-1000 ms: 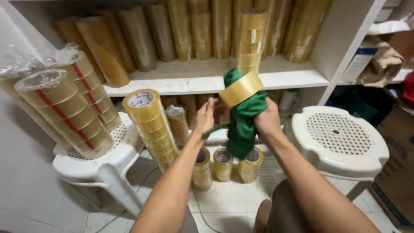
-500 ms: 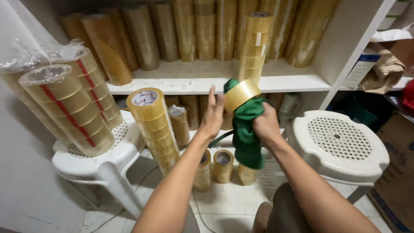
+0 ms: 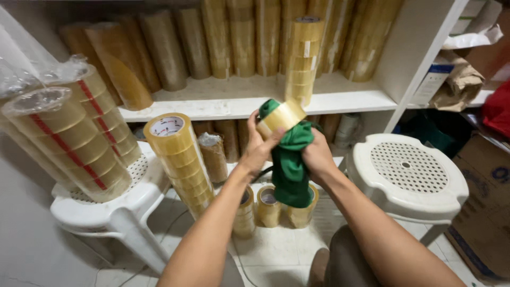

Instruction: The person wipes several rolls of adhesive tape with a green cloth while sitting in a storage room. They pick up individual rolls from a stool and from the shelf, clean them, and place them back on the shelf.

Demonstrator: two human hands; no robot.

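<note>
A white shelf unit (image 3: 255, 103) fills the back, its upper board packed with long stacks of yellowish clear packing tape (image 3: 234, 40), one tall stack (image 3: 300, 58) standing at the board's front edge. Two white perforated plastic stools flank the middle: the left one (image 3: 114, 204) carries plastic-wrapped stacks of tape with red stripes (image 3: 69, 135), and a bare tape stack (image 3: 178, 159) leans at its right edge; the right stool (image 3: 409, 172) has its top bare. Three short tape stacks (image 3: 268, 204) stand on the tiled floor below the hands. A crumpled green cloth (image 3: 291, 165) hangs between both hands, in front of the shelf's lower board. The right hand (image 3: 317, 157) is closed around the cloth's upper part. The left hand (image 3: 256, 148) curls its fingers against a single yellowish roll of tape (image 3: 280, 118), which sits tilted on top of the cloth, touching it
</note>
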